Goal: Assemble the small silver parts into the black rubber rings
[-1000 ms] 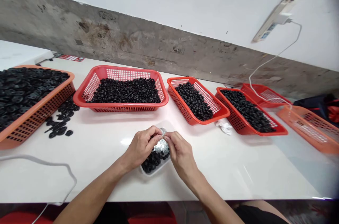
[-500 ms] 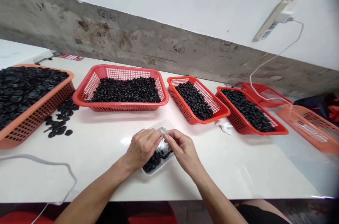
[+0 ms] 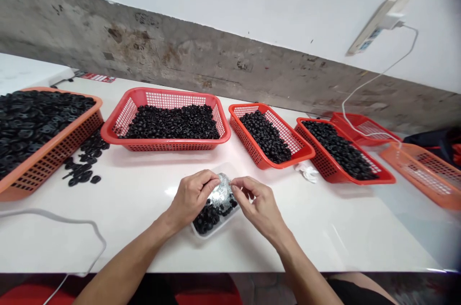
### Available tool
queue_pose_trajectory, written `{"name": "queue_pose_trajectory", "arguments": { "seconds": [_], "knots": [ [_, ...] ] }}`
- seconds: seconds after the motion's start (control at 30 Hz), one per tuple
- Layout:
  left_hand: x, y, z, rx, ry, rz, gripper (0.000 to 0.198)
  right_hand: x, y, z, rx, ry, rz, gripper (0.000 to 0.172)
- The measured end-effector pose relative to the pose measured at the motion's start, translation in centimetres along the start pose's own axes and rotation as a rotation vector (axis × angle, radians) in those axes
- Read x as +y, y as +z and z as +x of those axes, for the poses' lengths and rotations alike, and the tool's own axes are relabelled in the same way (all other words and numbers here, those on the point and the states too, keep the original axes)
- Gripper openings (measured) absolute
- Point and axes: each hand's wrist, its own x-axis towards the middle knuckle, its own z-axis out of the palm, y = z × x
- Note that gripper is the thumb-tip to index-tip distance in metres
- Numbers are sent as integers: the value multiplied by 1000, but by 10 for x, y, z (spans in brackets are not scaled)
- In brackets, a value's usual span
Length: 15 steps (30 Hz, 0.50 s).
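Observation:
A small clear tray (image 3: pixel 199 234) lies on the white table near its front edge. It holds small black rings (image 3: pixel 208 216) and shiny silver pieces (image 3: pixel 222 192). My left hand (image 3: pixel 190 197) curls over the tray's left side, fingertips pinched on something small that I cannot make out. My right hand (image 3: pixel 258 206) hovers at the tray's right side, thumb and forefinger pinched together close to the left fingertips. Whatever sits between the fingers is too small to name.
Three red baskets (image 3: pixel 165 144) (image 3: pixel 271 161) (image 3: pixel 345 177) full of black rings line the back, with further baskets (image 3: pixel 425 185) at the right. An orange basket (image 3: pixel 46 156) of black parts stands left, loose parts (image 3: pixel 84 170) beside it. A white cable (image 3: pixel 54 221) lies front left.
My hands have parted slightly: the right hand has shifted a little right, uncovering more of the silver pieces. The left hand stays over the tray.

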Motion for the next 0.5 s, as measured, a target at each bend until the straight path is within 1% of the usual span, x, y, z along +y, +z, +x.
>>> {"name": "queue_pose_trajectory", "arguments": {
  "seconds": [0.07, 0.13, 0.17, 0.2, 0.27, 0.33, 0.4, 0.5],
  "knots": [
    [-1, 1, 0, -33, 23, 16, 26, 3, -7, 3, -66, 14, -41, 21],
    [-2, 2, -1, -48, 39, 30, 26, 7, -12, 9, -52, 15, -135, 22],
    [-2, 3, -1, -49, 43, 37, 26, 8, -14, 14, -40, 9, -223, 23],
    [-2, 4, -2, -47, 44, 43, 25, 9, -14, 18, -59, 5, -352, 24],
    [-2, 5, -2, -41, 33, 59, 25, 8, -9, 27, -176, 13, -655, 28],
    [-2, 6, -2, -28, 17, 77, 24, 7, 0, 34, -323, 28, -872, 30],
    [-2, 7, -2, -15, -1, 79, 22, 5, 11, 38, -420, 14, -938, 29],
    [-2, 8, -2, -4, -27, 54, 18, 4, 24, 42, -504, -36, -954, 27]
  ]
}}
